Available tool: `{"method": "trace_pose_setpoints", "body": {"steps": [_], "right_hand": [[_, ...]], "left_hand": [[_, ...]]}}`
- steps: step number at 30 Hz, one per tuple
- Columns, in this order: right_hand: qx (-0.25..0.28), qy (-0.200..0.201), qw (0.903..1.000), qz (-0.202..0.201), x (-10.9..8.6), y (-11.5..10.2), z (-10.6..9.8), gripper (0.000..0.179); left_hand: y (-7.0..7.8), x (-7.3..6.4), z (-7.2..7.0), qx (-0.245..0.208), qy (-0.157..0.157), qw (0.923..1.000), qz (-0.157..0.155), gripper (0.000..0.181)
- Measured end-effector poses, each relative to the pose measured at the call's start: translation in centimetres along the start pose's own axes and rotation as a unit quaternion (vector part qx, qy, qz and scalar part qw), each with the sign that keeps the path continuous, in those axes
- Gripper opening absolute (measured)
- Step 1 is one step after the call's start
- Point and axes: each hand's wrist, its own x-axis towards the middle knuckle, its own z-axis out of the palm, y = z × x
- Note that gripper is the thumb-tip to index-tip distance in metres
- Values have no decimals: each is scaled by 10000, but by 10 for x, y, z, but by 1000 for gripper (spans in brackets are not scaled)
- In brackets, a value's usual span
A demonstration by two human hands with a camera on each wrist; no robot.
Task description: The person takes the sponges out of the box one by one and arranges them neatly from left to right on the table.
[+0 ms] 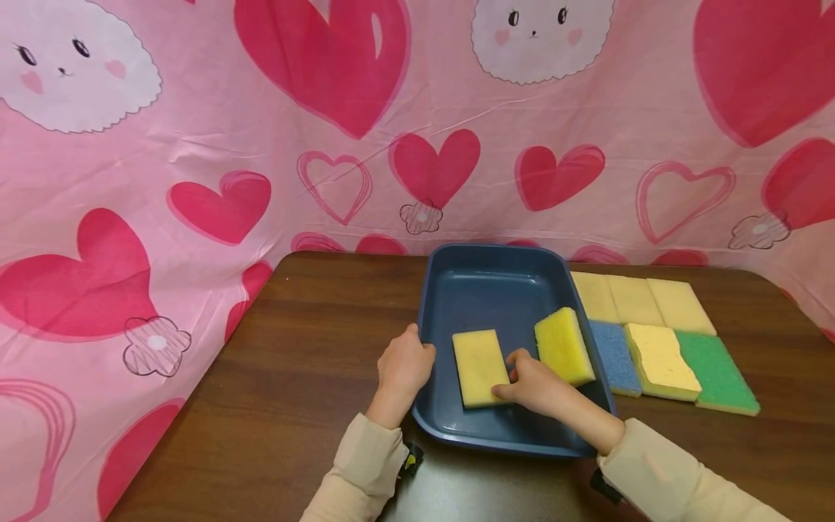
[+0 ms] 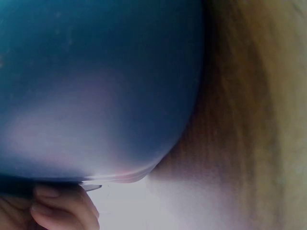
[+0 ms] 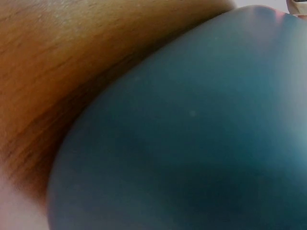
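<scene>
A dark blue rectangular tray stands on the table, its long sides running away from me. My left hand grips the tray's left rim; in the left wrist view its curled fingers show at the rim, beside the outer wall. Inside the tray, a flat pale yellow sponge lies left of my right hand, which pinches its lower right edge with the thumb on it. A brighter yellow sponge leans on the tray's right wall. Only the tray's outer wall fills the right wrist view.
Right of the tray, several pale yellow sponges lie in a back row. In front of them are a blue sponge, a wavy-edged yellow sponge and a green one. A pink heart-patterned cloth hangs behind the brown table.
</scene>
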Motion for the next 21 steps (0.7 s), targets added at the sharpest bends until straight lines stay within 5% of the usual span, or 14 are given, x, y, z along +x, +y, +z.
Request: {"method": "trace_pose_setpoints", "body": {"steps": [21], "right_hand": [[76, -39, 9998, -166, 1, 3, 4, 44]], "left_hand": [[0, 1, 1, 27, -13, 10000, 0, 41]]}}
